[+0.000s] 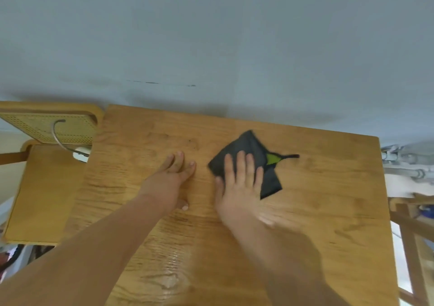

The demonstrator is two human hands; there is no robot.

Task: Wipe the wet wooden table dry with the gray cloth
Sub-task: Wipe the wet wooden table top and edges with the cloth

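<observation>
— Forearms first, nearest the lens. Entry?

— Item 1: my left forearm (94, 247) and my right forearm (274, 258), both bare, reaching forward over the wooden table (328, 211).

— Item 2, the cloth?

— One gray cloth (246, 146), dark, folded, lying flat on the table right of centre, toward the far edge. A green tag (272, 159) and a thin dark loop (291, 156) stick out on its right side.

— Grip on it?

— No grasp. My right hand (239, 188) lies palm down on its left part, fingers straight and pressing, nothing curled round the fabric. That hand's outer edge is blurred.

— Other hand?

— My left hand (169, 179) is flat on bare wood near the cloth's left side, not touching it. Its fingers are extended and hold nothing.

— Table condition?

— Wet sheen (171, 270) on the near middle of the top, between my forearms.

— Surroundings?

— Left: a wooden chair (47, 188) with a cane back (70, 127), a gray cable (55, 134) curving across it, and a white block (81, 153) at the table's edge. Right: a wooden frame (408, 235) and pale metal fittings (404, 162), too blurred to identify. Beyond: a gray-blue wall (211, 35).
</observation>
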